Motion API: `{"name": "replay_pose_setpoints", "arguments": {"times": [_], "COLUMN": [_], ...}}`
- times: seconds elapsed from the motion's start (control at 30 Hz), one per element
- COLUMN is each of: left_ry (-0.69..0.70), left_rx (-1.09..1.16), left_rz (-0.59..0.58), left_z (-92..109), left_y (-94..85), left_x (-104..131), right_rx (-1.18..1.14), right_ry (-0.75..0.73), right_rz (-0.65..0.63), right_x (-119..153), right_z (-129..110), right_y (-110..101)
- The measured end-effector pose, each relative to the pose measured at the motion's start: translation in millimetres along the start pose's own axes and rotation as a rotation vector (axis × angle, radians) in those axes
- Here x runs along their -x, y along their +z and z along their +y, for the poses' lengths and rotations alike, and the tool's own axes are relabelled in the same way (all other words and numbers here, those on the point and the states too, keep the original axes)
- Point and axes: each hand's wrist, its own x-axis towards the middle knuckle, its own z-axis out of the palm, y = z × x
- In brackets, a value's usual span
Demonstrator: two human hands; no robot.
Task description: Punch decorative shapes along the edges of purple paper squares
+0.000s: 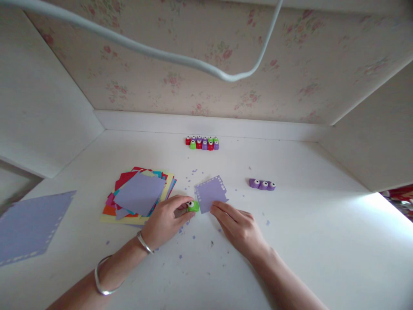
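Our left hand (166, 215) has thumb and fingers clamped on the green punch (193, 206), just beside the left edge of the purple card (209, 193), which sits near the middle of the table (306, 258). Our right hand (241, 226) touches the card's near right corner, fingers together, though we cannot tell whether the thumb pinches it from below. We have the paper stack (140, 193) to the left and three purple punches (263, 184) to the right

Papers (140, 193) left of sheet (209, 192); punches (204, 145) behind
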Motion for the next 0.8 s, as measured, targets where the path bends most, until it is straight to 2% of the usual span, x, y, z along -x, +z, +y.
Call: {"name": "replay_pose_setpoints", "arguments": {"times": [0.53,0.8], "left_ry": [-0.023,0.048], "left_rx": [-0.001,-0.05], "left_rz": [0.007,0.025], "left_z": [-1.0,-5.5], "left_y": [0.8,3.0], "left_x": [-0.6,2.4], "right_rx": [-0.033,-0.039], "right_ry": [-0.015,-0.045], "right_rz": [0.0,-0.078], "right_x": [-3.2,-8.2], "right_z": [-2.6,-5.8], "right_y": [-1.6,-3.0]}}
